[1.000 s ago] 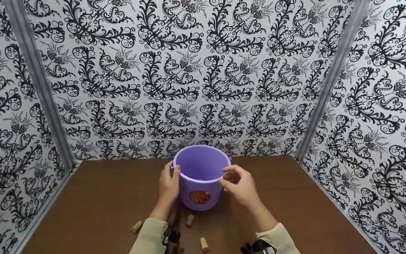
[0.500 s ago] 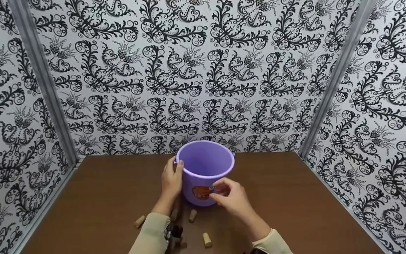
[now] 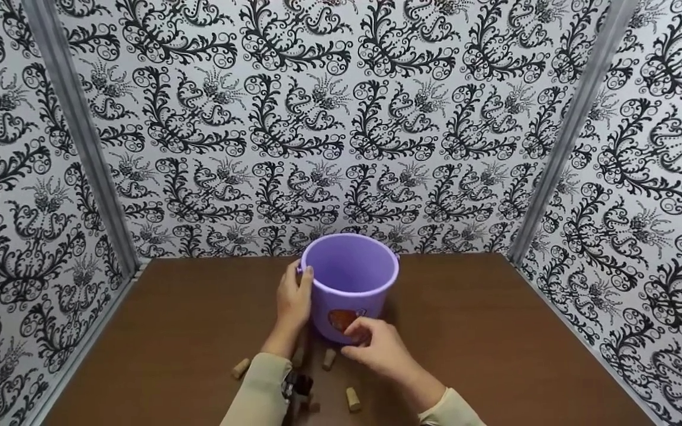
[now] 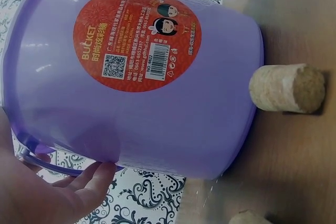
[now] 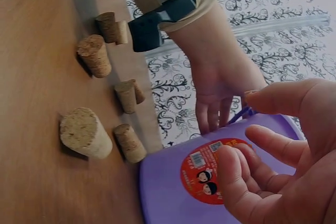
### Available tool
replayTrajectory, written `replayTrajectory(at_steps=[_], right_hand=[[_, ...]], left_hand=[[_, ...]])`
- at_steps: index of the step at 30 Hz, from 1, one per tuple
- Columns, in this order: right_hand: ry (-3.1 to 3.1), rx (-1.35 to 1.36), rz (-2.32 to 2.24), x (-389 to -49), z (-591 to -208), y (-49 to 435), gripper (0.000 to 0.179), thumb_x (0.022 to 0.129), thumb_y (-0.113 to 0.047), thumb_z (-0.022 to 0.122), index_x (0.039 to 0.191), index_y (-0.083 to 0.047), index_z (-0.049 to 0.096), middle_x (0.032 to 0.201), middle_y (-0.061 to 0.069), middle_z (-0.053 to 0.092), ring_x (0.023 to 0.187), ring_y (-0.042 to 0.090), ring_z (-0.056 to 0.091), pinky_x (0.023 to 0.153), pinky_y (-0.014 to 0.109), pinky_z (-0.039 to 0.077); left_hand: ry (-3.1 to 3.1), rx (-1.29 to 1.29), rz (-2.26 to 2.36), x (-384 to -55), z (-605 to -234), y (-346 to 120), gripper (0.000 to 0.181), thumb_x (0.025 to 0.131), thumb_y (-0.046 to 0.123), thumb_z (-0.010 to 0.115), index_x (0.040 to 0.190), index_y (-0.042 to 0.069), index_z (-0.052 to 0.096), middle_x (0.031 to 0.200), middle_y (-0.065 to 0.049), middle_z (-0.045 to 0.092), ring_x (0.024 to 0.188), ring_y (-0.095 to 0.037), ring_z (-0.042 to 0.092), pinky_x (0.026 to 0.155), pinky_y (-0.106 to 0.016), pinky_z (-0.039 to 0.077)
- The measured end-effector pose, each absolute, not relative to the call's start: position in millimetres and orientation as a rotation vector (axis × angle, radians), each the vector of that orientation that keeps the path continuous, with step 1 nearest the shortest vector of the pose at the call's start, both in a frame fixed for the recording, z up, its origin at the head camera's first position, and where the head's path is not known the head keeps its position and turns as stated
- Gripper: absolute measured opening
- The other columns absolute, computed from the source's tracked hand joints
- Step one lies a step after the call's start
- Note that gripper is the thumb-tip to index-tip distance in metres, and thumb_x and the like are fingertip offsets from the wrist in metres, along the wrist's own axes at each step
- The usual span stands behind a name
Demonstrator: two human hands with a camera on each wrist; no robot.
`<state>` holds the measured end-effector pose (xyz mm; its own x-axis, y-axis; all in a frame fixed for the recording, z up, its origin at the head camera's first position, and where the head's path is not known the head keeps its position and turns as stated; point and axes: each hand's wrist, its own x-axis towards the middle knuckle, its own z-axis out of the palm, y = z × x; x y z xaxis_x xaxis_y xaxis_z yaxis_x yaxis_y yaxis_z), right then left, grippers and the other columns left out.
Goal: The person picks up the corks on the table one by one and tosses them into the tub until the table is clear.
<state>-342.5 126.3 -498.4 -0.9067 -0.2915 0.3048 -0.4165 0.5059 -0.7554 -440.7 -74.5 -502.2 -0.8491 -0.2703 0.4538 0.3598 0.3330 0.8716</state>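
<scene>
A purple plastic bucket (image 3: 376, 299) stands upright on the table with its mouth open upward. My left hand (image 3: 295, 299) grips its left side, the thumb at the rim and the fingers by the purple handle (image 4: 60, 168) in the left wrist view. My right hand (image 3: 379, 350) is in front of the bucket's lower right wall, fingers loosely bent and holding nothing. A round red label (image 4: 137, 39) faces me on the bucket. Closest to my right hand is a cork (image 3: 353, 400); another cork (image 4: 286, 88) lies at the foot of the bucket.
Several more corks lie near my left forearm, among them one cork (image 3: 240, 368) left of the sleeve and one cork (image 5: 94, 56) in the right wrist view. The brown table (image 3: 495, 337) is enclosed by patterned walls (image 3: 341, 118) at the back and sides.
My right hand has left the bucket's right rim and come down and leftward past the label toward the corks. My left hand keeps its grip on the bucket.
</scene>
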Motion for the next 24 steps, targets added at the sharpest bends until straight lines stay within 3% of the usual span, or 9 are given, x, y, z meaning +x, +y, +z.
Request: replayTrajectory(at_steps=[9, 24], right_hand=[[-2.68, 0.686, 1.238, -344.1, -508.2, 123.7, 0.024, 0.077, -0.019, 0.088, 0.095, -0.01, 0.075, 0.084, 0.001, 0.073, 0.075, 0.001, 0.061, 0.069, 0.021, 0.052], [-2.759, 0.773, 1.151, -340.4, -526.9, 120.1, 0.022, 0.074, -0.018, 0.09, 0.089, -0.012, 0.075, 0.077, -0.002, 0.072, 0.069, -0.003, 0.055, 0.066, 0.021, 0.049]], left_hand=[[-2.062, -0.095, -1.615, -441.5, -496.2, -74.7, 0.041, 0.108, 0.03, 0.058, 0.141, 0.005, 0.063, 0.138, -0.023, 0.066, 0.134, -0.041, 0.06, 0.117, -0.057, 0.044], [-2.057, -0.093, -1.616, -438.7, -498.1, -75.3, 0.04, 0.107, 0.029, 0.059, 0.139, 0.004, 0.063, 0.135, -0.025, 0.067, 0.13, -0.043, 0.061, 0.116, -0.059, 0.046]])
